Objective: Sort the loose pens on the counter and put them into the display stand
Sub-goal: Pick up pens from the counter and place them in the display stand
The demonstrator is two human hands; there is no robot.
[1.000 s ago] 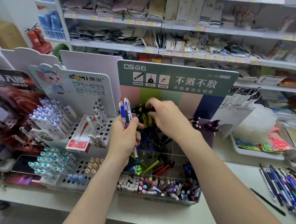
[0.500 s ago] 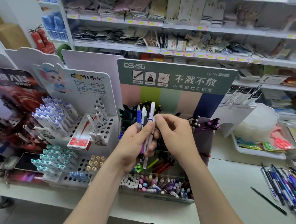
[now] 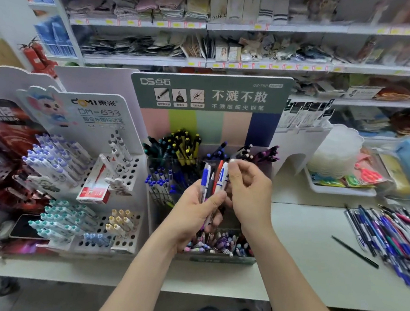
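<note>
My left hand (image 3: 195,209) grips a small bunch of pens (image 3: 214,179), blue, red and white ones, tips pointing up. My right hand (image 3: 248,188) is right beside the bunch, its fingertips pinching the top of the white pen. Both hands hover in front of the clear display stand (image 3: 221,260) with the green header card (image 3: 209,92). The stand's back compartments hold yellow-black, blue and purple pens; its front tray holds small pastel ones. A pile of loose pens (image 3: 394,234) lies on the white counter (image 3: 310,257) at the right.
A white perforated pen rack (image 3: 101,211) with blue, teal and beige pens stands left of the stand, with a red box (image 3: 93,187) on it. A single dark pen (image 3: 355,251) lies apart from the pile. A white tray (image 3: 339,189) of packets sits behind. Shelves fill the background.
My right hand drew back from the stand's back compartment to the bunch in my left hand. Both hands came lower and nearer, and the right fingers took the top of the white pen.
</note>
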